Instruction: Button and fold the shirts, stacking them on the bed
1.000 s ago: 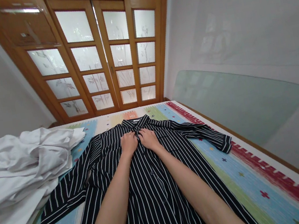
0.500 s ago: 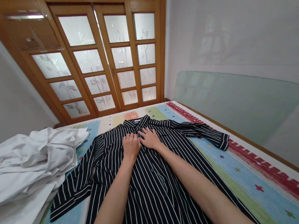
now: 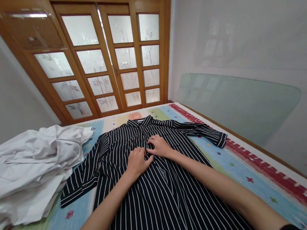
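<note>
A black shirt with white stripes (image 3: 155,210) lies front up and spread out, its collar (image 3: 140,121) at the far end and its sleeves out to both sides. Both my hands are at the button placket on the upper chest. My left hand (image 3: 138,162) has curled fingers on the fabric, with the thumb pointing right. Close beside it, my right hand (image 3: 160,146) bends its fingers over the placket edge. The fingertips of both hands nearly meet, and whatever small part they pinch there is hidden. Below the hands, the front edge gapes slightly.
A heap of white cloth (image 3: 29,168) lies to the left, near the shirt's left-side sleeve. Underneath is a colourful patterned cover (image 3: 237,169) on a flat surface. A wall with a pale green panel (image 3: 237,104) runs along the right. Wooden glazed doors (image 3: 109,59) stand behind.
Both hands have moved down the placket, away from the collar, and the left thumb now shows stretched out. The camera view has shifted slightly.
</note>
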Tool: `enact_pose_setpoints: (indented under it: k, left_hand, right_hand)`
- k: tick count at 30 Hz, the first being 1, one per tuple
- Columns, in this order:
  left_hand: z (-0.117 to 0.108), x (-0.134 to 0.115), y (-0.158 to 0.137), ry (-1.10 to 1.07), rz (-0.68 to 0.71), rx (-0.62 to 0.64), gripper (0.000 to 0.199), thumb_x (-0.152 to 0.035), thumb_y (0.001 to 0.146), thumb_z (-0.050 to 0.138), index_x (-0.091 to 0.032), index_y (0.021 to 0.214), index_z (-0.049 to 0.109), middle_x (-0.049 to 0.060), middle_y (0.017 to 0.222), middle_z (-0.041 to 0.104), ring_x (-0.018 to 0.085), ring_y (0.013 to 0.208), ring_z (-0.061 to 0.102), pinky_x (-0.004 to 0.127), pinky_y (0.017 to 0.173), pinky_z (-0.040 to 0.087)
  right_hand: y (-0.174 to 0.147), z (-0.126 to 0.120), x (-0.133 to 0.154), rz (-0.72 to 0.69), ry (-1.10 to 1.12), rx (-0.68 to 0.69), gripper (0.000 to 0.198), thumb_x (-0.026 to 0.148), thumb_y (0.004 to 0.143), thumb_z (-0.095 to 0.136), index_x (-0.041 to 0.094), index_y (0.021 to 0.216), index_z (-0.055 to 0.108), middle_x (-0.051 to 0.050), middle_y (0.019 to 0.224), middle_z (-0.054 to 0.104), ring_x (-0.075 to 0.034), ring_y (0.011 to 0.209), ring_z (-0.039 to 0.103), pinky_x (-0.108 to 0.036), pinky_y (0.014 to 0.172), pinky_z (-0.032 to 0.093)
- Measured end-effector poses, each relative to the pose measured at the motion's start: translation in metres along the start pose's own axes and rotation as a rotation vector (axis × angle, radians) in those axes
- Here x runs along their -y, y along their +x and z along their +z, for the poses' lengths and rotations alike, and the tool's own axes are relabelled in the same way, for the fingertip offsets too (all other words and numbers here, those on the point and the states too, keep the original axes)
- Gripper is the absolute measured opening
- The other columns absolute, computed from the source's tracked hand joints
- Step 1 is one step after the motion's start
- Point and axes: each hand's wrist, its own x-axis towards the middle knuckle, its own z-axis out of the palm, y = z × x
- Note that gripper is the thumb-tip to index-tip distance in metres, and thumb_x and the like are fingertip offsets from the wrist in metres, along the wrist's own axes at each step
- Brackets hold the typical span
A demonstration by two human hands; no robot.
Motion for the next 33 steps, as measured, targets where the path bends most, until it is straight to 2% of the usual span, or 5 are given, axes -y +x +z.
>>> enact_pose_setpoints:
  k: [8, 13, 20, 27, 33]
  left_hand:
    - [-0.032, -0.032, -0.023, 0.006, -0.054, 0.251, 0.031, -0.048, 0.079, 0.056, -0.019, 0.07, 0.056, 0.009, 0.08, 0.067, 0.027, 0.078, 0.064, 0.039, 0.074, 0.044]
    - [-0.034, -0.029, -0.026, -0.104, 0.02, 0.327, 0.013, -0.026, 0.08, 0.051, -0.02, 0.069, 0.053, 0.005, 0.074, 0.065, 0.021, 0.071, 0.061, 0.032, 0.068, 0.042]
    - [-0.038, -0.015, -0.033, -0.32, 0.14, 0.369, 0.012, -0.022, 0.077, 0.05, -0.021, 0.066, 0.047, 0.0, 0.067, 0.055, 0.015, 0.063, 0.052, 0.027, 0.061, 0.038]
    - [-0.03, -0.014, -0.041, -0.241, 0.19, 0.132, 0.012, -0.029, 0.089, 0.05, -0.019, 0.089, 0.057, 0.007, 0.099, 0.061, 0.023, 0.096, 0.056, 0.04, 0.088, 0.046]
    - [-0.014, 0.005, -0.022, -0.228, 0.112, -0.002, 0.018, -0.033, 0.092, 0.048, -0.02, 0.099, 0.059, 0.01, 0.113, 0.062, 0.025, 0.109, 0.056, 0.044, 0.098, 0.045]
  right_hand:
    - [-0.02, -0.029, 0.035, 0.21, -0.172, 0.246, 0.026, 0.032, 0.09, 0.048, 0.015, 0.095, 0.067, -0.012, 0.098, 0.07, -0.024, 0.092, 0.064, -0.031, 0.075, 0.044]
    - [-0.023, -0.042, 0.041, 0.192, -0.209, 0.336, 0.037, 0.041, 0.088, 0.05, 0.014, 0.104, 0.069, -0.015, 0.107, 0.071, -0.028, 0.098, 0.067, -0.033, 0.077, 0.047]
    - [-0.026, -0.059, 0.037, 0.117, -0.244, 0.537, 0.047, 0.053, 0.08, 0.058, 0.013, 0.096, 0.075, -0.018, 0.1, 0.074, -0.031, 0.093, 0.068, -0.032, 0.07, 0.048]
    - [-0.034, -0.052, 0.027, 0.198, -0.139, 0.289, 0.03, 0.033, 0.086, 0.049, 0.016, 0.078, 0.072, -0.012, 0.088, 0.073, -0.022, 0.082, 0.064, -0.027, 0.064, 0.037]
    - [-0.04, -0.047, 0.013, 0.153, 0.134, -0.033, 0.024, 0.021, 0.083, 0.043, 0.019, 0.059, 0.048, 0.0, 0.061, 0.053, -0.014, 0.061, 0.046, -0.026, 0.059, 0.026]
